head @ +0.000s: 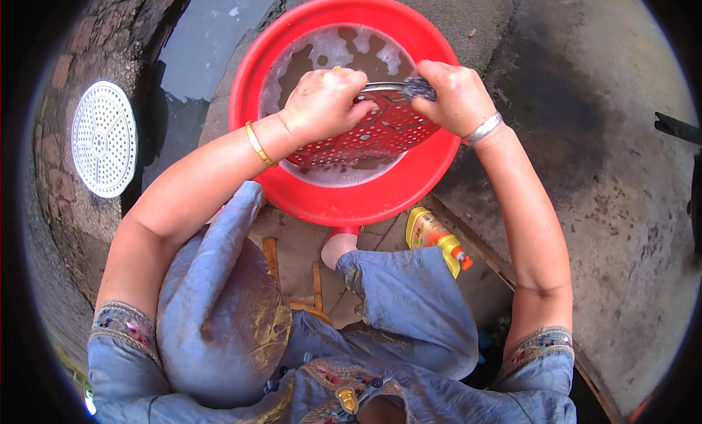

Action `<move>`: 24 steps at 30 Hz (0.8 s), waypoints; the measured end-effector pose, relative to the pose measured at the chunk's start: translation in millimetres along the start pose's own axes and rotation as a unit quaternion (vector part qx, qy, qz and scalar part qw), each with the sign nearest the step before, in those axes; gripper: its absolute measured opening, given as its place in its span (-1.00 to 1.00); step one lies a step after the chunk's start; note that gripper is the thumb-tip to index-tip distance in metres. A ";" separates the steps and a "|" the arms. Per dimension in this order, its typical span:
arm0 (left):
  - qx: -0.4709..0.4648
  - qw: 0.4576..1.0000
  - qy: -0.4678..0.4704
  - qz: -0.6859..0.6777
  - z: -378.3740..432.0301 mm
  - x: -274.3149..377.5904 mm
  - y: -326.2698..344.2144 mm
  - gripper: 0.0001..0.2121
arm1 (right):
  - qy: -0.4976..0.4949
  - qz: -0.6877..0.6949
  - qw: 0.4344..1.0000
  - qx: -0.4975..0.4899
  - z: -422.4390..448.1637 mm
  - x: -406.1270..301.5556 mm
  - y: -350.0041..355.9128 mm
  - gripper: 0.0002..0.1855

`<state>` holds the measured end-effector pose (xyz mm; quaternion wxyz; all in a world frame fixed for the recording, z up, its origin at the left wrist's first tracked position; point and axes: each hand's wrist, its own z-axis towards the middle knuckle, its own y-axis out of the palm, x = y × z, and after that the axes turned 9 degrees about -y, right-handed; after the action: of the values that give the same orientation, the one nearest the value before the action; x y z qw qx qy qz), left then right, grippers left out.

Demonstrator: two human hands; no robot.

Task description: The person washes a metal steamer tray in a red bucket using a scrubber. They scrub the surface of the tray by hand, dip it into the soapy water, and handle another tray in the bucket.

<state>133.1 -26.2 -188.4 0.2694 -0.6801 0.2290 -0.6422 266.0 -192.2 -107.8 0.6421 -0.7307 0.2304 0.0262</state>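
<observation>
A red plastic basin [351, 204] holds murky, sudsy water. Over it, my left hand [329, 103] grips the rim of a perforated metal steamer plate [373, 130], which is tilted and reflects the red of the basin. My right hand [455, 98] pinches a dark grey scouring pad [419, 88] against the plate's upper right rim. The plate's lower part hangs down inside the basin, just above or at the water; which one I cannot tell. A second round perforated plate [104, 139], pale and dry-looking, lies on the stone ledge at the left.
A yellow detergent bottle [433, 235] with an orange cap lies below the basin, near my knee. Parts of a wooden stool [317, 292] show between my legs. Beyond the ledge lies standing water [192, 56]. Concrete slabs [603, 204] extend on the right.
</observation>
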 end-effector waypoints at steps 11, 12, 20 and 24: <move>0.031 0.999 0.019 -0.032 -2.6 -0.5 2.9 -0.75 | 0.110 -0.018 0.994 -0.024 -39.0 17.5 5.4 -0.76; 0.038 0.999 0.030 -0.026 -0.9 1.5 4.2 -0.75 | 0.110 -0.018 0.993 -0.023 -38.7 17.6 5.4 -0.76; 0.032 0.999 0.040 0.002 7.5 3.5 7.1 -0.74 | -0.018 -0.015 0.999 0.028 22.0 -29.7 6.9 -0.75; 0.021 0.999 0.037 -0.016 -1.5 0.6 1.9 -0.76 | 0.038 -0.030 0.999 0.006 -8.6 -5.1 -1.7 -0.77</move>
<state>131.8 -28.1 -189.2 0.2648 -0.6532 0.2142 -0.6762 259.8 -198.7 -103.0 0.6374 -0.7342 0.2327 -0.0219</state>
